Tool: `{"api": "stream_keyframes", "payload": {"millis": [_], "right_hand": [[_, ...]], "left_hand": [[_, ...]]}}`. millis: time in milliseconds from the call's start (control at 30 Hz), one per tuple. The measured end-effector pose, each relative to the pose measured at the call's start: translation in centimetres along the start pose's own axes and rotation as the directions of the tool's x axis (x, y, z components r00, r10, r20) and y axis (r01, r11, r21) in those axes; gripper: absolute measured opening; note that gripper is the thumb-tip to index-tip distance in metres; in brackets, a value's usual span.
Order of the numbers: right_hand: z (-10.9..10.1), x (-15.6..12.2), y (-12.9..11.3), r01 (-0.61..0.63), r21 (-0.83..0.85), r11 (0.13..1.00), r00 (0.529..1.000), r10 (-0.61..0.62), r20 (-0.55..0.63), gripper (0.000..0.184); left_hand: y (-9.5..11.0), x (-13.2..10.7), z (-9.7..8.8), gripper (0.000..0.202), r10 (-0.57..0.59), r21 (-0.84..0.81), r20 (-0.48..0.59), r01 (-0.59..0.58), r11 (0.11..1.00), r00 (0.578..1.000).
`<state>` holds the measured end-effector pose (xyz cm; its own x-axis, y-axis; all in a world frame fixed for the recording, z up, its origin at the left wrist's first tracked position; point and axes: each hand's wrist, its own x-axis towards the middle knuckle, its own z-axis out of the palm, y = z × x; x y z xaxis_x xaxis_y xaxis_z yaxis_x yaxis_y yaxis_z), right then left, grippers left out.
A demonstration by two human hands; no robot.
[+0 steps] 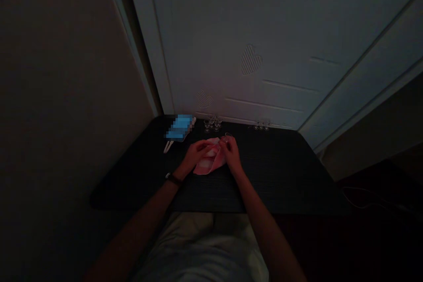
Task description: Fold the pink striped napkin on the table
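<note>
Pink cloth [209, 165] is lying bunched on the black table [280, 172] right in front of me, and I am gripping its left side with my left hand [194, 154]. My right hand [231, 153] is curling over the cloth's right edge; in this dimness I cannot tell whether it is pinching fabric or something small. Beyond the cloth, two clusters of small glasses [212, 123] are standing apparently untouched, so I am judging the work barely begun.

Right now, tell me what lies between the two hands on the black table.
In the head view, a bunched pink cloth lies between the left hand and the right hand. Both hands touch it on the black table.
</note>
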<state>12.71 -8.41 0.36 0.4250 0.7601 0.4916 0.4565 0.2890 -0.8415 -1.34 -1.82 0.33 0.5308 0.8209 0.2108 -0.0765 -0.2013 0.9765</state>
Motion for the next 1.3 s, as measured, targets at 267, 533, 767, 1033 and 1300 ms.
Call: {"api": "stream_keyframes", "payload": {"millis": [267,533,767,1033,1300], "right_hand": [[-0.8,-0.3,-1.7,0.144,-0.208,0.967,0.989,-0.150,-0.014,0.010],[-0.5,-1.1,-2.4,0.249,-0.372,0.894,0.965,-0.198,0.171,0.015],[-0.3,-1.2,-1.6,0.298,-0.423,0.856,0.937,-0.178,0.300,0.017],[-0.2,-1.2,-1.6,0.290,-0.547,0.785,0.944,-0.138,0.301,0.019],[-0.3,-1.0,-1.5,0.278,-0.559,0.781,0.949,-0.132,0.287,0.018]], "left_hand": [[0.0,0.2,-0.5,0.023,0.050,0.038,-0.212,-0.043,0.998,0.976],[0.5,0.0,-0.4,0.030,0.078,-0.029,-0.208,-0.086,0.996,0.975],[0.0,0.3,-0.9,0.040,-0.063,-0.212,-0.208,0.018,0.977,0.976],[0.2,0.3,-0.4,0.026,-0.070,-0.431,-0.204,-0.025,0.902,0.976],[0.6,-0.2,-0.3,0.038,-0.065,-0.428,0.028,0.071,0.901,0.997]]}}
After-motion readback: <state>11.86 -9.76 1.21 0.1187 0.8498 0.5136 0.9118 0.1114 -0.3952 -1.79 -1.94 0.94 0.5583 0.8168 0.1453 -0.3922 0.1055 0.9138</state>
